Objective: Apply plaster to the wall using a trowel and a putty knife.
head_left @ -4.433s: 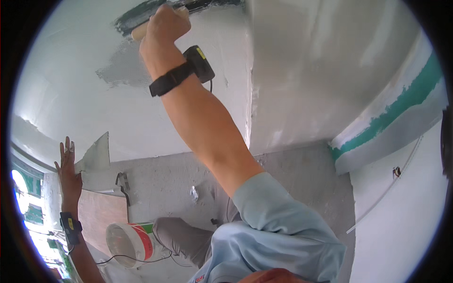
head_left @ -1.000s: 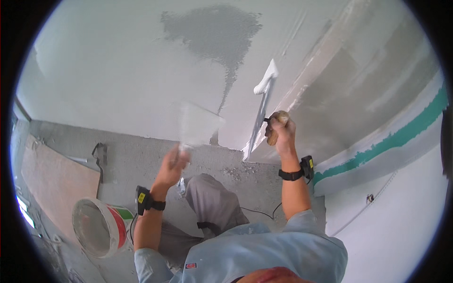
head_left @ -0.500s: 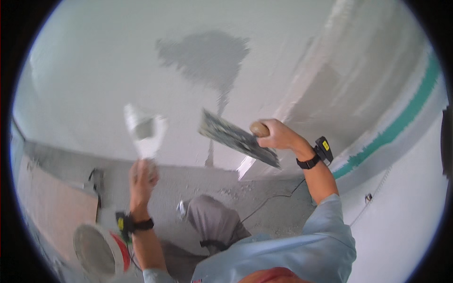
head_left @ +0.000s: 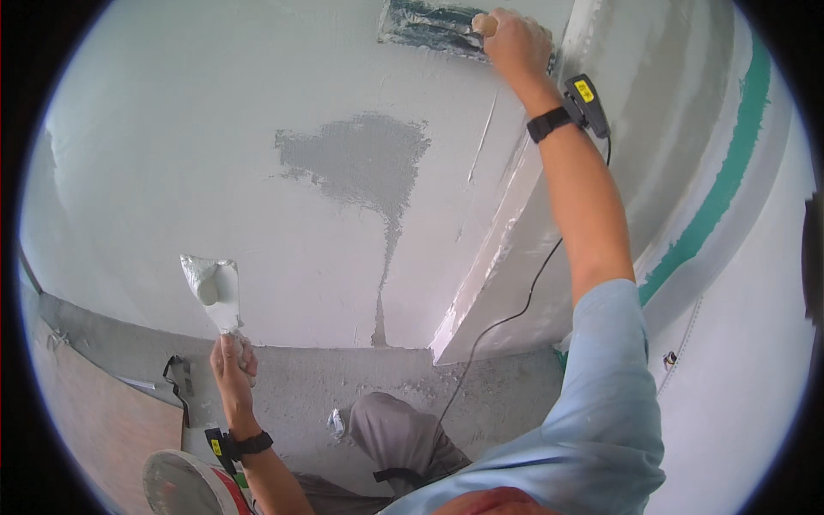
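Note:
My left hand (head_left: 233, 365) grips a putty knife (head_left: 225, 296) at lower left, with a lump of white filler on its blade. My right hand (head_left: 522, 47) is raised to the top of the view, closed on the wooden handle of a wide trowel (head_left: 425, 26), whose smeared blade lies against the pale plastered wall (head_left: 154, 163). A darker grey, rough patch (head_left: 343, 159) with a narrow tail running down is on the wall below the trowel. Each wrist has a black strapped device, and a cable runs down from the right one.
A white bucket with red band (head_left: 180, 481) is at lower left beside a wooden board (head_left: 112, 395). A black strap (head_left: 180, 386) and debris lie on the grey floor (head_left: 489, 403). To the right are a corner edge (head_left: 502, 236) and a wall band with a green stripe (head_left: 730, 163).
My right hand has swung the trowel upward from mid-view to the top of the wall. My left hand with the filler-loaded knife has moved slightly down and left.

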A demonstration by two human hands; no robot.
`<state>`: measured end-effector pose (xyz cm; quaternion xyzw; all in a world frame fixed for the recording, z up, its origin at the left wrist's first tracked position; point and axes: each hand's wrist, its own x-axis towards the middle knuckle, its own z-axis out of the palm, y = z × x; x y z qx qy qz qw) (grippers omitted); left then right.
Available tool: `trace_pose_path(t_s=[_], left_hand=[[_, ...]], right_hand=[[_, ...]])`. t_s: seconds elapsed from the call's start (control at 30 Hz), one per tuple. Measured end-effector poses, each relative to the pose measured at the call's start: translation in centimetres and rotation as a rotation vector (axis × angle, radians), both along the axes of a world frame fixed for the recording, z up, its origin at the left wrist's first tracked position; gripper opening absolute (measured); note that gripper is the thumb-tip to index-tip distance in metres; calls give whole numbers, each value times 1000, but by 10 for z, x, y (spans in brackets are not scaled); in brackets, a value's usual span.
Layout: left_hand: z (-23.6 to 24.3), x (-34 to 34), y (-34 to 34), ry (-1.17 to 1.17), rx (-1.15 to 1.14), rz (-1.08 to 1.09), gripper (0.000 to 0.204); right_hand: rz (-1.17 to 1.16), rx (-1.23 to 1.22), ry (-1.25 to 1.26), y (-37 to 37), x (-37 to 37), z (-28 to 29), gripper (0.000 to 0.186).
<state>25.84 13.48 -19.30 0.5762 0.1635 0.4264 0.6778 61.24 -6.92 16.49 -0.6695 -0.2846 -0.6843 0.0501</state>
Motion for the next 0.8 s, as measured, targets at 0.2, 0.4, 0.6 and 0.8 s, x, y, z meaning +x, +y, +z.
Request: trace_pose_path(t_s=[0.2, 0.4, 0.6, 0.8], left_hand=[[-10, 1, 6, 50, 24, 48, 37], [-11, 7, 12, 58, -59, 102, 34], [-23, 9, 14, 29, -101, 65, 34], [-21, 3, 12, 135, -131, 125, 36]], right_hand=[[-55, 61, 227, 9, 10, 14, 30], [-115, 83, 680, 11, -15, -72, 31], [102, 70, 300, -7, 13, -258, 18], [198, 43, 660, -6, -1, -420, 16]])
